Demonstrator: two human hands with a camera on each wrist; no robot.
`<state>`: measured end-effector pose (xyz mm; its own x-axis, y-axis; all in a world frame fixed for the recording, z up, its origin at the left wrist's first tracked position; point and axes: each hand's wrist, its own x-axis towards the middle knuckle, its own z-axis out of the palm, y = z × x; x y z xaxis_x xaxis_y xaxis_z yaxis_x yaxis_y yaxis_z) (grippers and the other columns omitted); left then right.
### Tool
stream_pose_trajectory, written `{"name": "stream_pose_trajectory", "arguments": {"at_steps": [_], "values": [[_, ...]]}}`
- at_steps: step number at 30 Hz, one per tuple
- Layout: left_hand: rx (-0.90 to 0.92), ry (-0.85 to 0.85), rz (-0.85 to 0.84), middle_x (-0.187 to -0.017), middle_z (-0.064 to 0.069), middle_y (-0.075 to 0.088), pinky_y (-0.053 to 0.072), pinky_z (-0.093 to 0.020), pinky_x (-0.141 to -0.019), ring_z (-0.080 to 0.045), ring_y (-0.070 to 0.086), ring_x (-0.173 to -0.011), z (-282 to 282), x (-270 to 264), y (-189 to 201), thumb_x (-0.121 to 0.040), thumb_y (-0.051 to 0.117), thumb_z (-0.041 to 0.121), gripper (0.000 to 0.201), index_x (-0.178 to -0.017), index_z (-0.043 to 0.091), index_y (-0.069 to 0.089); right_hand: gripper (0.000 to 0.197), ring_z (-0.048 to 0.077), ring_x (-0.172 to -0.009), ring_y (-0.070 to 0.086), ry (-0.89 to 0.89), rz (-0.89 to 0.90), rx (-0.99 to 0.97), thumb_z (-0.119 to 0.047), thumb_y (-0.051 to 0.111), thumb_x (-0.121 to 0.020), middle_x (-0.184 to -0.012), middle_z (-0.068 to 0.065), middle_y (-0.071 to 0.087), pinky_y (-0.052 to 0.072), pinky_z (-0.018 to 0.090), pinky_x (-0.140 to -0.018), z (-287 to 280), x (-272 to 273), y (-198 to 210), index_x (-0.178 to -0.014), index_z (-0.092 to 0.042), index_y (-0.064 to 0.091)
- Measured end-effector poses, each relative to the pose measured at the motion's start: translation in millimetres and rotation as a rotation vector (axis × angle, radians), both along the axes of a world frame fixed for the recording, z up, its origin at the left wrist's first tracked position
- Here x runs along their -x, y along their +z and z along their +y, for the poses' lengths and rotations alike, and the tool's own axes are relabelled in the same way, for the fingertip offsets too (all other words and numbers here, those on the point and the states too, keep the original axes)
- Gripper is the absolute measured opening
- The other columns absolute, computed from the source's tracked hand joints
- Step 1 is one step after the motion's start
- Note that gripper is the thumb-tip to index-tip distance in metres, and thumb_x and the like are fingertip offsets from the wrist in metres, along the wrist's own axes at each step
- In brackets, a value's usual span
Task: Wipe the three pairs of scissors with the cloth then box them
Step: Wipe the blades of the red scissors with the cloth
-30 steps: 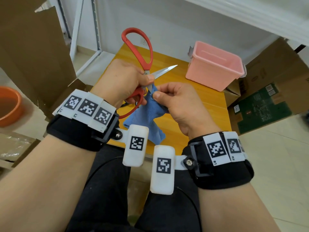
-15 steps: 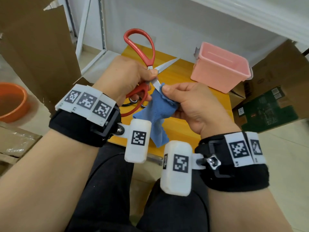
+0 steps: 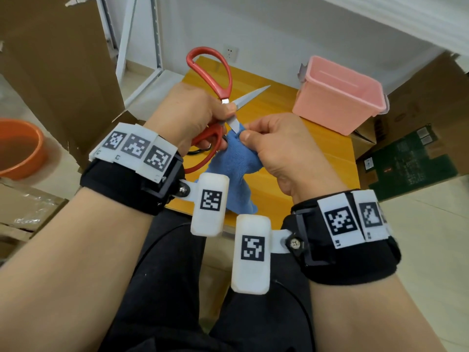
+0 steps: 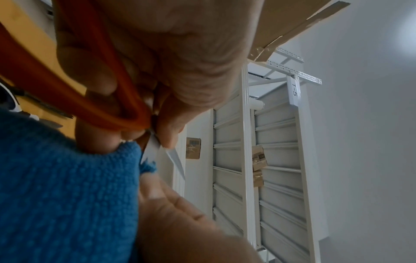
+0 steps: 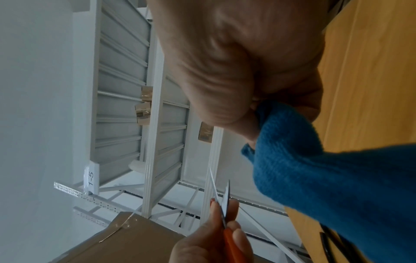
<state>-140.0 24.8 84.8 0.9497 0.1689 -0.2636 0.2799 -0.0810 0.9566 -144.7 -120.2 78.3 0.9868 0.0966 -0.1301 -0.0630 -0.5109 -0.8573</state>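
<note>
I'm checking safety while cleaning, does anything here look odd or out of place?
Only one thing: the red-handled scissors are open, one bare blade pointing toward the pink plastic box while the right hand pinches the blue cloth around the other. The left hand grips near the pivot.

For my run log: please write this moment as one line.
left hand: holds red scissors | right hand: wipes blade with blue cloth | pink box: waiting

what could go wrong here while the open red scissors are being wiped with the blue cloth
1. The red-handled scissors are open; the right hand pinches the blue cloth on one bare blade, so a slip could cut a finger.
2. The left hand grips near the pivot; if the blades close, they might nip it.
</note>
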Motion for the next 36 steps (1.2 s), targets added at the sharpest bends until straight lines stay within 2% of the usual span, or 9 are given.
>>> {"name": "stream_pose_trajectory", "arguments": {"at_steps": [4,9,13,15,22,29,32,34,36], "values": [[0.012,0.066,0.021,-0.053,-0.003,0.063,0.04,-0.021,-0.037,-0.02,0.067,-0.047,12.0,-2.1,-0.4,-0.091,0.069,0.021,0.026,-0.101,-0.002,0.069,0.021,0.029,-0.08,0.061,-0.017,0.031,0.017,-0.007,0.067,-0.09,-0.097,0.025,0.071,0.051,0.041,-0.071,-12.7,2.5,-1.0,-0.075,-0.021,0.07],[0.037,0.091,0.011,-0.051,0.002,0.065,0.044,-0.022,-0.039,-0.019,0.069,-0.052,25.4,-2.3,6.6,-0.09,0.069,0.024,0.02,-0.095,0.005,0.068,0.021,0.036,-0.099,0.068,-0.101,0.05,-0.083,-0.004,0.064,-0.092,-0.096,0.015,0.073,0.056,0.049,-0.086,-23.8,0.9,-0.1,-0.079,-0.02,0.07],[0.059,0.063,0.024,-0.053,0.003,0.066,0.047,-0.022,-0.043,-0.018,0.069,-0.053,24.1,-1.0,9.6,-0.09,0.07,0.025,0.02,-0.096,0.006,0.069,0.02,0.022,-0.086,0.067,-0.116,-0.012,-0.145,0.0,0.059,-0.09,-0.096,0.008,0.072,0.057,0.038,-0.075,-22.2,-5.8,9.6,-0.089,-0.017,0.07],[0.063,0.057,0.026,-0.055,0.003,0.067,0.047,-0.022,-0.046,-0.018,0.069,-0.053,24.6,-0.2,9.9,-0.09,0.069,0.027,0.021,-0.097,0.007,0.069,0.021,0.019,-0.083,0.065,-0.135,-0.053,-0.163,0.0,0.057,-0.089,-0.096,0.006,0.071,0.055,0.036,-0.071,-21.3,-6.8,12.3,-0.086,-0.019,0.067],[0.066,0.027,0.007,-0.056,0.001,0.066,0.045,-0.022,-0.044,-0.018,0.067,-0.051,21.4,2.3,11.0,-0.09,0.069,0.025,0.025,-0.1,0.003,0.07,0.032,0.024,-0.079,0.061,-0.118,-0.16,-0.196,0.001,0.053,-0.089,-0.089,0.012,0.068,0.051,0.038,-0.068,-9.8,-5.8,11.1,-0.078,-0.028,0.062],[-0.012,-0.006,-0.011,-0.062,-0.01,0.063,0.041,-0.021,-0.038,-0.023,0.067,-0.049,8.9,0.6,12.1,-0.089,0.07,0.021,0.032,-0.104,-0.008,0.067,0.032,0.012,-0.072,0.063,0.068,-0.368,-0.03,-0.002,0.057,-0.088,-0.081,-0.005,0.068,0.051,0.027,-0.058,10.0,-0.9,10.8,-0.078,-0.032,0.064],[-0.019,0.006,-0.026,-0.061,-0.012,0.063,0.041,-0.021,-0.036,-0.027,0.068,-0.05,11.2,0.2,11.1,-0.087,0.072,0.016,0.032,-0.105,-0.01,0.066,0.019,0.005,-0.072,0.066,0.121,-0.298,-0.063,-0.006,0.061,-0.088,-0.084,0.0,0.072,0.051,0.023,-0.061,8.9,1.6,9.0,-0.082,-0.021,0.071],[-0.02,-0.006,-0.036,-0.058,-0.011,0.063,0.04,-0.021,-0.036,-0.026,0.067,-0.049,11.7,1.3,9.8,-0.086,0.073,0.017,0.036,-0.106,-0.011,0.066,0.012,0.01,-0.073,0.065,0.121,-0.224,-0.136,-0.014,0.066,-0.088,-0.079,0.007,0.072,0.053,0.029,-0.064,7.2,2.4,8.9,-0.08,-0.01,0.074],[-0.022,-0.026,-0.046,-0.059,-0.011,0.064,0.039,-0.021,-0.036,-0.025,0.067,-0.048,10.8,2.1,9.3,-0.086,0.073,0.017,0.037,-0.107,-0.012,0.065,0.009,0.013,-0.073,0.068,0.092,-0.18,-0.217,-0.013,0.069,-0.09,-0.076,0.005,0.073,0.056,0.035,-0.065,5.2,3.0,7.5,-0.084,-0.009,0.074]]}}
